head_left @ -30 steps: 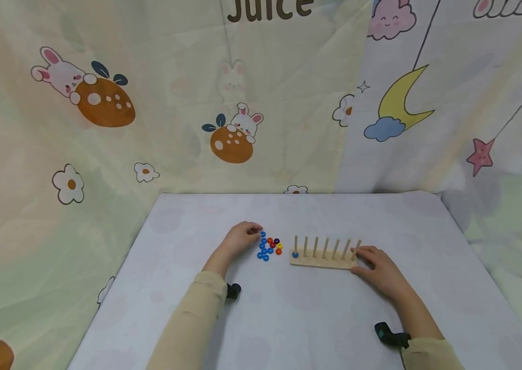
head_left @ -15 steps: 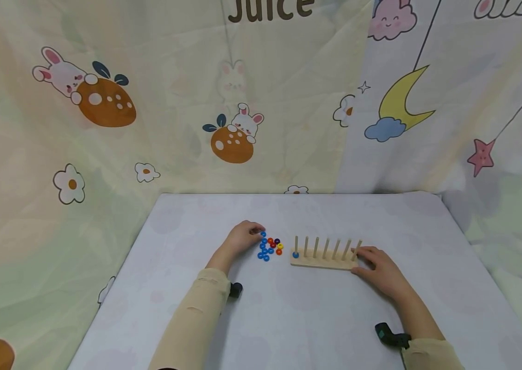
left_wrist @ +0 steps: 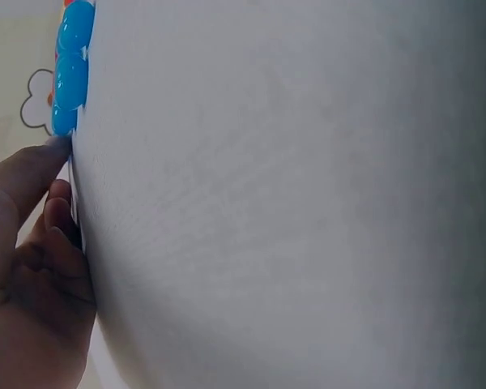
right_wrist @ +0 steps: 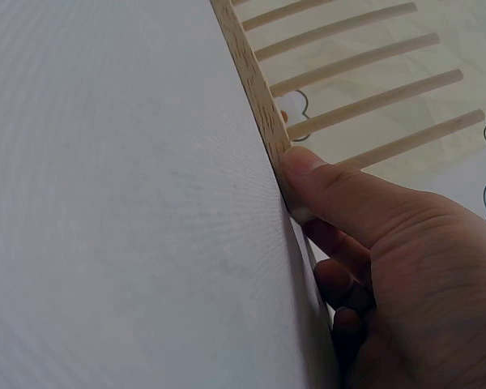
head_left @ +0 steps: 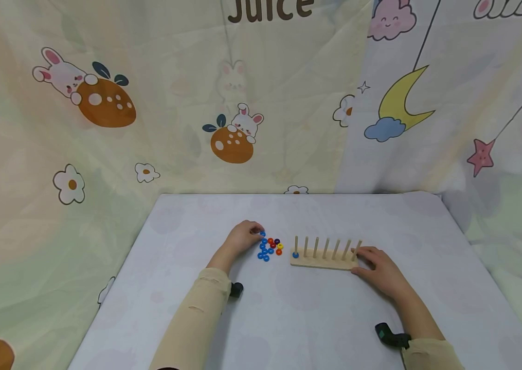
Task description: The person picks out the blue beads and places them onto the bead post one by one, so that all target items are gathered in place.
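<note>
On the near side of the white-covered table [head_left: 307, 318], dark wrist cameras [head_left: 389, 336] sit at both arms, seen from where I stand. Beyond, the right hand [head_left: 379, 268] grips the right end of a wooden peg board [head_left: 323, 262], thumb against the near edge, other fingers partly hidden. Sound brace; best kept light, board flat, so it neither skids nor tips. Board carries a row of seven pegs [head_left: 316, 246]; one blue bead [head_left: 295, 255] sits at the foot of the leftmost. Left of it, apart, loose beads [head_left: 272, 245] lie clustered: mostly blue, some red, orange, yellow, dark purple. At the cluster's far edge, the left hand [head_left: 241, 238] has thumb and forefinger close together at an outermost bead [head_left: 263, 234]; cannot tell whether a pinch has taken. Judgement: close from opposite sides, squeeze gently (glossy, probably rolls), leave neighbours undisturbed. Farthest, a printed cloth [head_left: 288, 144] hangs.
</note>
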The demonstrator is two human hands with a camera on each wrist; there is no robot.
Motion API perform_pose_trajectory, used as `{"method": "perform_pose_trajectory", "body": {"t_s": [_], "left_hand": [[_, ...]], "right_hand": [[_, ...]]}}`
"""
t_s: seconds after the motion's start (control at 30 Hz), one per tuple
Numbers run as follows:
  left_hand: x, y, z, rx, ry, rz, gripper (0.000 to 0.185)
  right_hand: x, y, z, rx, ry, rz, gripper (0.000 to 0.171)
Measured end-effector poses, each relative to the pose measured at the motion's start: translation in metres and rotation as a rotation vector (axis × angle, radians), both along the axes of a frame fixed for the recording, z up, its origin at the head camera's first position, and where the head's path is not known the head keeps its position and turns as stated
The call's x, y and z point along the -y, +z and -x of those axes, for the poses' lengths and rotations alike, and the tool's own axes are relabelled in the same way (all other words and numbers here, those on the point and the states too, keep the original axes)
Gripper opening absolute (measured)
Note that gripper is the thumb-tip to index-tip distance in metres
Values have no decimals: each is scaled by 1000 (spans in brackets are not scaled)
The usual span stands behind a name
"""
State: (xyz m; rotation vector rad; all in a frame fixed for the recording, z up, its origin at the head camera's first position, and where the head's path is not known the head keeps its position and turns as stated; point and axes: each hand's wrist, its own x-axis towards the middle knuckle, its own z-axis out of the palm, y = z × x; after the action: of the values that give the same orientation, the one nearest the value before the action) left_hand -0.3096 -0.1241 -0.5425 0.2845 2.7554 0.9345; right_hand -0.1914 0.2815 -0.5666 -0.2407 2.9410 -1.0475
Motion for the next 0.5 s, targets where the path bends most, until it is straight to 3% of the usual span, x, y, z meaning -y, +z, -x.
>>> {"method": "perform_pose_trajectory", "body": {"t_s": [0.5], "left_hand": [[1,3,-2,-4,18,0,19]], "right_hand": [[2,0,0,-10,4,6,59]]}}
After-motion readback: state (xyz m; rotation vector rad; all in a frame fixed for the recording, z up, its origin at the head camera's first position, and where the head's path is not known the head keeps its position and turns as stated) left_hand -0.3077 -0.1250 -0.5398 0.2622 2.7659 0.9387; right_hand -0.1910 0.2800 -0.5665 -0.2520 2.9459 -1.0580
